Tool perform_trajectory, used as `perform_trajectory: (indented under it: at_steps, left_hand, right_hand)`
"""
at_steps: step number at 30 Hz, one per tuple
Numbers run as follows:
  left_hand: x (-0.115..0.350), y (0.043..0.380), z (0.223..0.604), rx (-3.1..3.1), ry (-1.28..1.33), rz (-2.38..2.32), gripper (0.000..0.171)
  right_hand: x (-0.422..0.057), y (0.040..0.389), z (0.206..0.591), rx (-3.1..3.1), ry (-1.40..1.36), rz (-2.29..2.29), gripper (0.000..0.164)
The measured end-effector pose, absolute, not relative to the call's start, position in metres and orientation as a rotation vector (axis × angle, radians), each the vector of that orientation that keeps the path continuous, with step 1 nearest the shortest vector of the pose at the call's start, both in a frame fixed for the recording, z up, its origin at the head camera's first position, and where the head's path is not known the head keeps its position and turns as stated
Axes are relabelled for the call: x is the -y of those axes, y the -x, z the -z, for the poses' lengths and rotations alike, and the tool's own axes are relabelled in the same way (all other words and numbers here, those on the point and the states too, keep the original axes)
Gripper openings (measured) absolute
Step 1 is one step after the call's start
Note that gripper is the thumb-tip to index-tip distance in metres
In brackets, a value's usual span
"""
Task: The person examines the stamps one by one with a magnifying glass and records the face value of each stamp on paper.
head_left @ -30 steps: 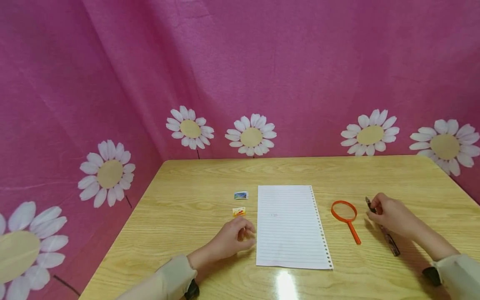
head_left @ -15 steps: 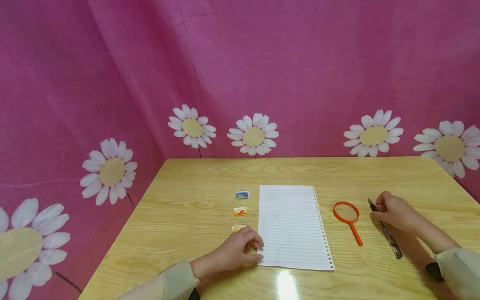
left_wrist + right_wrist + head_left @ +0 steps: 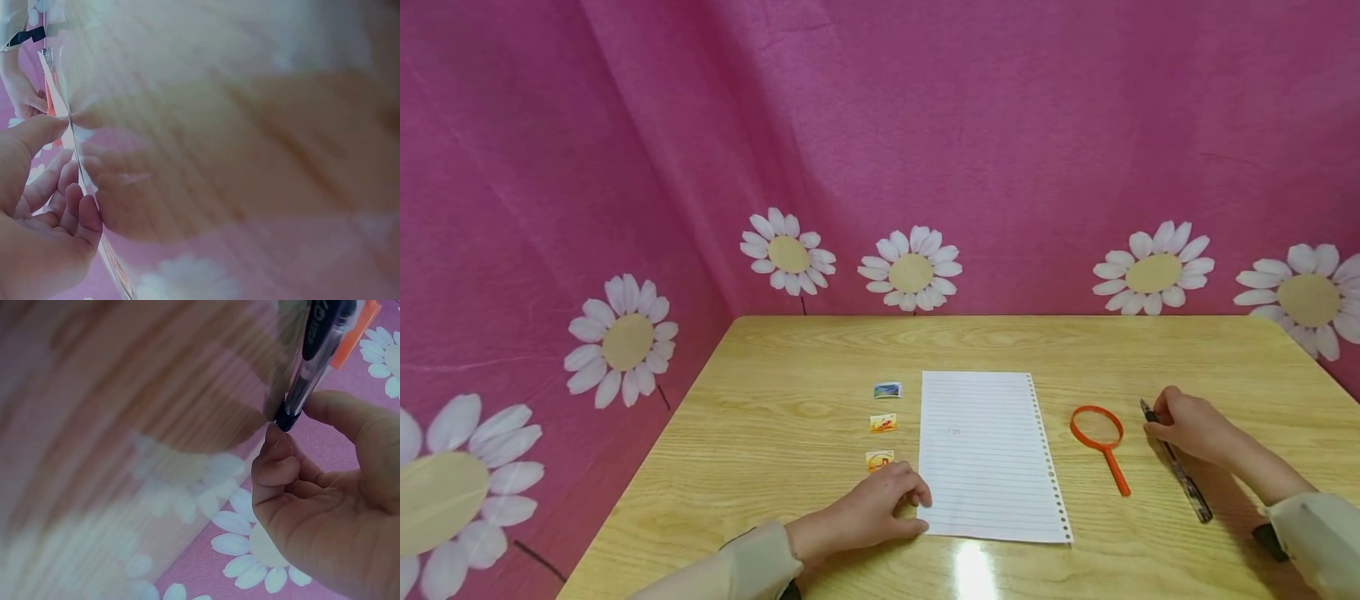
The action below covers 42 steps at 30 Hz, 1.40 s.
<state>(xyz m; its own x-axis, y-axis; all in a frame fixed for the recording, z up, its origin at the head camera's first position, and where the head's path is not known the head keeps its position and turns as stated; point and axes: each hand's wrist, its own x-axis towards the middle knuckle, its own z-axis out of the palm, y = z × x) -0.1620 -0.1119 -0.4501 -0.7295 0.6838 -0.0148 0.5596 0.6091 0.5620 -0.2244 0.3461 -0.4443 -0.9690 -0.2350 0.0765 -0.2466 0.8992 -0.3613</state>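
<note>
A lined sheet of loose-leaf paper (image 3: 988, 475) lies on the wooden table with a small mark on it. My left hand (image 3: 883, 504) rests at its lower left edge, thumb and fingertips touching down with the fingers loosely bent. Just beyond that hand are three small stamps in a column: a blue one (image 3: 887, 390), a yellow one (image 3: 883, 423) and another yellow one (image 3: 880, 460). On the right, my right hand (image 3: 1193, 423) pinches a clear-barrelled pen (image 3: 1183, 482) near its tip, thumb on one side and fingers on the other. The pen lies along the tabletop.
An orange magnifying glass (image 3: 1116, 471) lies between the paper and the pen. Behind the wooden table (image 3: 790, 350) and along its left side hangs a pink cloth (image 3: 1000, 150) printed with white daisies.
My left hand has slid right and toward me onto the paper's edge, uncovering the lowest yellow stamp. The right hand stays at the pen with only a slight shift.
</note>
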Motion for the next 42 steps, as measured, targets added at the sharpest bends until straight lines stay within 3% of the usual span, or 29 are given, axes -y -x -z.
perform_trajectory:
  at_steps: [12,20,28,30,32,33,35,36,40,42]
  left_hand:
    - [0.112,0.163,0.448,-2.589,-0.999,-0.780,0.017]
    - [0.113,0.163,0.450,-2.596,-1.026,-0.770,0.016]
    - [0.114,0.163,0.450,-2.586,-1.019,-0.797,0.017]
    - [0.113,0.163,0.449,-2.588,-1.013,-0.789,0.017]
    - [0.113,0.164,0.448,-2.586,-1.000,-0.788,0.017]
    - [0.113,0.164,0.448,-2.584,-0.996,-0.787,0.017]
    - [0.113,0.163,0.447,-2.580,-0.993,-0.786,0.017]
    - [0.113,0.163,0.447,-2.578,-0.992,-0.785,0.017]
    - [0.113,0.163,0.447,-2.576,-0.992,-0.787,0.017]
    - [0.113,0.163,0.448,-2.578,-0.994,-0.787,0.017]
  right_hand:
    - [-0.347,0.221,0.450,2.812,-0.579,-0.566,0.032]
    - [-0.351,0.217,0.450,2.798,-0.618,-0.411,0.016]
    - [-0.364,0.208,0.455,2.472,-0.855,-0.289,0.047]
    - [-0.368,0.206,0.457,2.420,-0.885,-0.250,0.018]
    - [-0.371,0.202,0.456,2.416,-0.887,-0.233,0.006]
    - [-0.372,0.200,0.456,2.421,-0.874,-0.219,0.015]
    - [-0.373,0.195,0.454,2.459,-0.829,-0.219,0.017]
    - [-0.373,0.193,0.453,2.496,-0.797,-0.244,0.007]
    - [-0.371,0.183,0.447,2.652,-0.591,-0.384,0.036]
    - [-0.370,0.179,0.443,2.701,-0.485,-0.510,0.029]
